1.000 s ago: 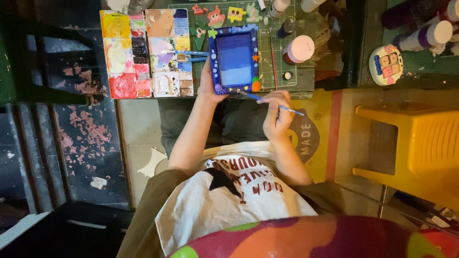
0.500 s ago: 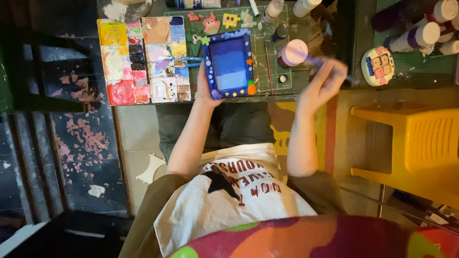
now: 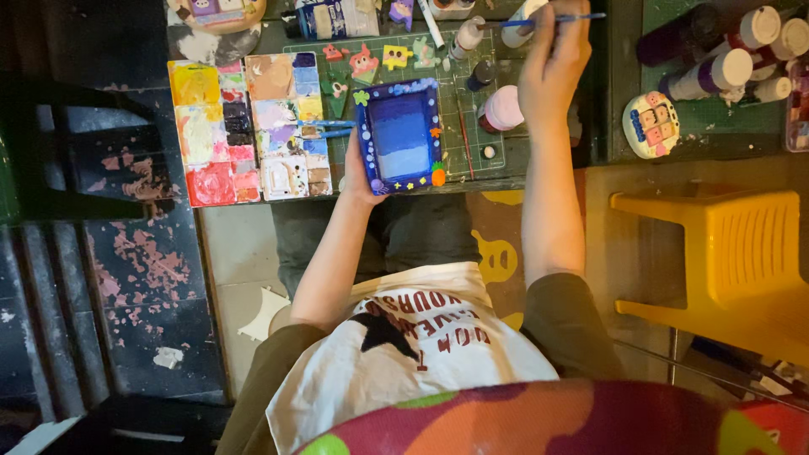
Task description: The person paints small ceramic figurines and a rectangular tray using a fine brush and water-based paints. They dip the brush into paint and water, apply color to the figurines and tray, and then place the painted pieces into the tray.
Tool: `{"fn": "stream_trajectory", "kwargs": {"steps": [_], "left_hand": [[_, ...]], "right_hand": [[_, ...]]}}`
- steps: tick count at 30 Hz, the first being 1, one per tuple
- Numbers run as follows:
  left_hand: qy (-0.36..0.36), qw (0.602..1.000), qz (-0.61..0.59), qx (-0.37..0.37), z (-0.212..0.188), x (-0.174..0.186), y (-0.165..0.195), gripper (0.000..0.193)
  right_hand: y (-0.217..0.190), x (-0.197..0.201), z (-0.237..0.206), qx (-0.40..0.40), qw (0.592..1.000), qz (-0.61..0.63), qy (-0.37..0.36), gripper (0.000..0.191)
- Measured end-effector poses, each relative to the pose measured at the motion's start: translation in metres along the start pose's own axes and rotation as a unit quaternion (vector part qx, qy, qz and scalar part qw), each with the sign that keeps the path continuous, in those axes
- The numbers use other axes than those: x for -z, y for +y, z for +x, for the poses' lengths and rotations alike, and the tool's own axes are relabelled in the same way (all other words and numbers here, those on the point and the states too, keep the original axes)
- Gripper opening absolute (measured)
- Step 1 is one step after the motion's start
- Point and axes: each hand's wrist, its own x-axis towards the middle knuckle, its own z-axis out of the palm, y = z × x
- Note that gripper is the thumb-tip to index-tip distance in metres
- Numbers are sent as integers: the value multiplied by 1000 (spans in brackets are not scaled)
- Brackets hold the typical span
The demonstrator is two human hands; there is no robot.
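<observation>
The left hand (image 3: pixel 358 173) grips the blue frame (image 3: pixel 399 136) while the right hand's (image 3: pixel 552 59) fingers pinch a brush (image 3: pixel 548 18) over the crowded far tabletop (image 3: pixel 607 126), so the sleeve-free arm could tip the pink jar (image 3: pixel 504 108).

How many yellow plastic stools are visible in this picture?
1. The yellow stool stands on the floor at the right side, beside the table edge, near the person's right arm. Others may be outside the view.

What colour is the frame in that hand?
The frame is blue, fading dark to light, with small coloured decorations; head view.
</observation>
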Motion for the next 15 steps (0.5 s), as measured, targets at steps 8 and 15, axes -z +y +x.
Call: {"fn": "stream_trajectory", "kwargs": {"steps": [8, 15], "left_hand": [[7, 1000, 14, 0, 3, 2, -2, 62], [-9, 1000, 6, 2, 3, 3, -2, 63]], "right_hand": [[13, -14, 10, 76, 994, -64, -34, 7], [28, -27, 8, 33, 996, -44, -69, 4]]}}
